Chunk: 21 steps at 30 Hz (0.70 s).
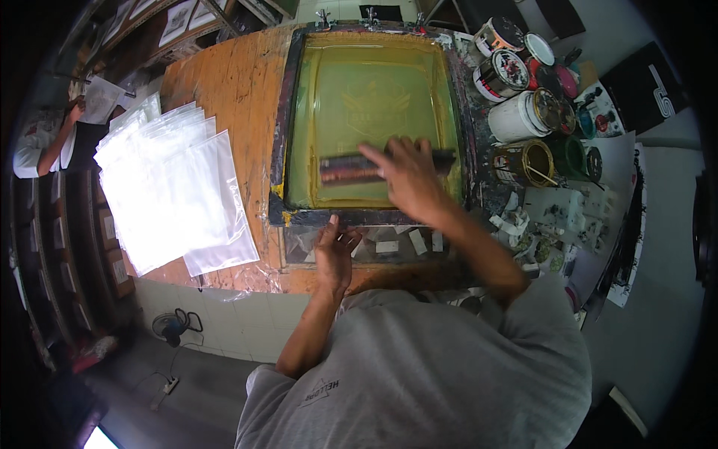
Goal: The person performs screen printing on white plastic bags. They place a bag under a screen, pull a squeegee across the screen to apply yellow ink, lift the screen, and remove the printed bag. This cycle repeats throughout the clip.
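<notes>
A screen-printing frame [282, 142] with dark edges lies on the wooden table in front of me. Its yellow-green mesh [329, 82] carries a faint emblem in the middle. My right hand [415, 179] is closed on a long dark squeegee [348, 169], which lies crosswise over the nearer half of the mesh; hand and squeegee are slightly blurred. At the near edge of the frame, my left hand [333, 258] grips the dark rim, its thumb on top and its fingers curled below. The squeegee's blade edge cannot be made out.
A stack of clear plastic bags [164, 187] covers the table's left side. Paint cans and tubs [516, 116] crowd the right, with a stick in an open can [535, 163]. Metal hinge clamps [370, 16] hold the far edge. Another person's hand [77, 110] holds paper, far left.
</notes>
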Motion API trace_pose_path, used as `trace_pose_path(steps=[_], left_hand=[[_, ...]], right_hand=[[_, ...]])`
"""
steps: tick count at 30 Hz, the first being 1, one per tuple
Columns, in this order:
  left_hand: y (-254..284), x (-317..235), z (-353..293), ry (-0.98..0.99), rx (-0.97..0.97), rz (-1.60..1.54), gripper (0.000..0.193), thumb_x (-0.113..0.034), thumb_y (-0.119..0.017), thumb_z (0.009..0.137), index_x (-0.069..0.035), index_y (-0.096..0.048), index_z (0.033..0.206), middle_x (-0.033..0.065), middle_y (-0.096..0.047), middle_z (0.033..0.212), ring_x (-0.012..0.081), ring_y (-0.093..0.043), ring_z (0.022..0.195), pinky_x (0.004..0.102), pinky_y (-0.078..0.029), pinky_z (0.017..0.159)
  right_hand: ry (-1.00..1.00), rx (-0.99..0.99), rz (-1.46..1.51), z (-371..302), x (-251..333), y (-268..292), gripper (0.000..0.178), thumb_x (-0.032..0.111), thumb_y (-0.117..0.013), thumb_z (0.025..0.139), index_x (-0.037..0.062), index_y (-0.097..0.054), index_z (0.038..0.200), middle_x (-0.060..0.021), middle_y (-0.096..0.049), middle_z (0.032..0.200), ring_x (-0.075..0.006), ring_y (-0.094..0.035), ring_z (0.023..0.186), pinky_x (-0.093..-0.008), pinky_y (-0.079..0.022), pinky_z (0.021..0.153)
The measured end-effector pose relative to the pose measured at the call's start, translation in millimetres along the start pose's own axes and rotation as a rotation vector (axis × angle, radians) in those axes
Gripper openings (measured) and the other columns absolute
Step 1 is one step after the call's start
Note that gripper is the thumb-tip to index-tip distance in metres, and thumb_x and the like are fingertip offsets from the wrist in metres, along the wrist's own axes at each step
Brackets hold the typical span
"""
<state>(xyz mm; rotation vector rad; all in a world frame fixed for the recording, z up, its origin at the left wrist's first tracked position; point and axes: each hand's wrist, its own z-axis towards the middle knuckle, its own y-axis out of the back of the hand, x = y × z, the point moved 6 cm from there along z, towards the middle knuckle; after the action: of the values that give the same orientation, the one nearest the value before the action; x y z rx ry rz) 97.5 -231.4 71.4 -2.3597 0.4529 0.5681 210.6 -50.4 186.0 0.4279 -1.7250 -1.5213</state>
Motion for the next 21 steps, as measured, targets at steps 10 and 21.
trace_pose_path(steps=[10,21], left_hand=[[-124.5,-115.3,-52.7,-0.26,0.448,-0.014,0.018,-0.02,-0.066,0.097,-0.003,-0.067,0.104,0.0123,-0.073,0.102,0.0321,-0.071,0.105,0.0547,-0.047,0.108],[-194.7,-175.4,185.2,-0.806,0.148,0.91,0.038,-0.034,-0.053,0.107,-0.005,-0.076,0.117,0.0145,-0.076,0.103,0.0225,-0.068,0.103,0.0347,-0.046,0.1]], right_hand=[[0.031,-0.442,-0.142,-2.6,56.8,125.2,0.059,0.043,-0.071,0.091,0.0151,-0.057,0.141,-0.0116,-0.055,0.099,-0.0302,-0.055,0.097,-0.0498,-0.036,0.089],[0.15,-0.122,0.159,117.5,29.0,284.1,0.057,0.045,-0.042,0.11,-0.0051,-0.07,0.109,-0.0123,-0.066,0.073,-0.0196,-0.064,0.067,-0.0396,-0.06,0.07]])
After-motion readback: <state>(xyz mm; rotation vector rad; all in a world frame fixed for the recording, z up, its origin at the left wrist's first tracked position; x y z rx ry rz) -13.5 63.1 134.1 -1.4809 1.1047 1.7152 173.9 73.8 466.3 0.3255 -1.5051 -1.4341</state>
